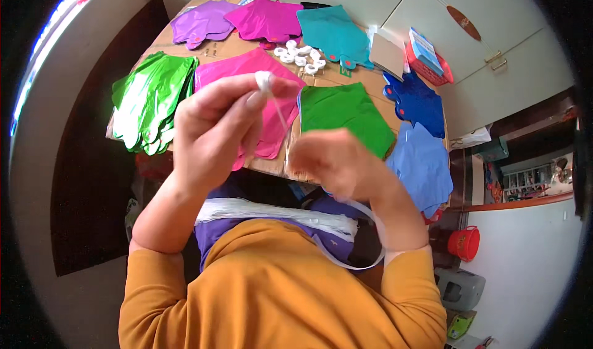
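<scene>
My left hand (213, 126) is raised over the near part of the table, its thumb and fingers pinched on a small white ribbon coil (264, 81) wound at the fingertips. From the coil a thin strand slants down to my right hand (336, 160), which is blurred, with its fingers curled. A loose white ribbon (378, 225) comes out below that hand and loops down to my lap. Across the purple cloth (333, 245) on my lap lies a long bundle of white ribbon (278, 216).
Behind my hands, several small white coils (301, 57) sit on the cardboard-covered table (213, 51). Around them lie flat shiny pieces: pink (247, 71), green (346, 114), a bright green stack (151, 102), teal (336, 34), purple (201, 21) and blue (420, 163). A red basket (432, 71) stands far right.
</scene>
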### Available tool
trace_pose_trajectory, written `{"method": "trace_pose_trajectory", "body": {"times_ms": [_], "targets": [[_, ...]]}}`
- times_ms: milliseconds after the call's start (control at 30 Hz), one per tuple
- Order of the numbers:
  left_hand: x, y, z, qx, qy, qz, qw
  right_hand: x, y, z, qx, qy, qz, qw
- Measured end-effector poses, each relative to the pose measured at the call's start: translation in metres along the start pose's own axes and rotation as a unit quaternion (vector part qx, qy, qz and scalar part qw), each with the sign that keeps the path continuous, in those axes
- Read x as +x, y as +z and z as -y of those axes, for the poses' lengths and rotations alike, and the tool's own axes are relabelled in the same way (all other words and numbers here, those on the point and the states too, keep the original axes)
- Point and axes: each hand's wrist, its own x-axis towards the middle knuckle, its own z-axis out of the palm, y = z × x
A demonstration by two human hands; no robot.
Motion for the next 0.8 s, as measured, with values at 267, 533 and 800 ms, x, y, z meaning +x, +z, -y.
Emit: {"method": "trace_pose_trajectory", "body": {"times_ms": [267,533,800], "targets": [[-0.006,0.014,0.0,0.081,-0.046,0.045,0.995,-0.002,-0.003,0.0,-0.013,-0.02,0.002,1.0],[-0.007,0.018,0.009,0.029,-0.1,0.044,0.994,0.01,0.005,-0.013,0.072,-0.021,-0.088,0.993],[-0.005,0.025,0.012,-0.144,-0.141,0.035,0.979,0.012,-0.018,-0.019,0.053,0.049,-0.072,0.995]]}}
